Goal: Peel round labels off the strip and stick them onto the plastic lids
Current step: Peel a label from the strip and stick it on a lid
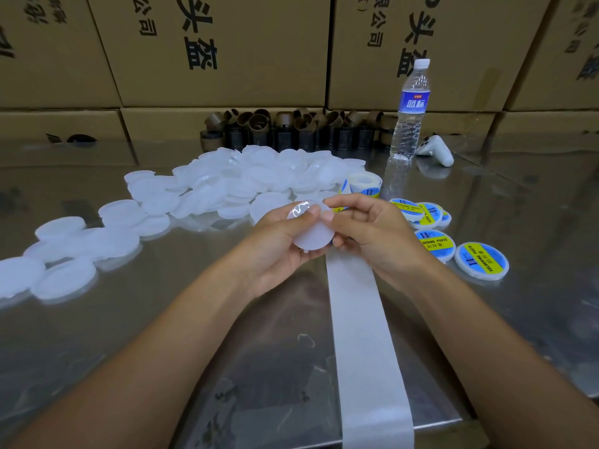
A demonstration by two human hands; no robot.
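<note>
White backing strip point(359, 319) is running from the table's point(129, 319) near edge up under the hands. Above it, the left hand point(278, 241) is gripping a white plastic lid point(312, 238), fingers curled beneath, thumb pressing on a glossy round label point(298, 209) at the lid's top edge. The right hand point(366, 231) is pinching the lid's upper right edge between thumb and forefinger. A roll of labels point(363, 184) is standing just behind the hands. Plain lids point(259, 179) are lying heaped to the left, labelled lids point(479, 260) are gathering on the right. A water bottle point(410, 108) is standing before cardboard boxes point(227, 50).
</note>
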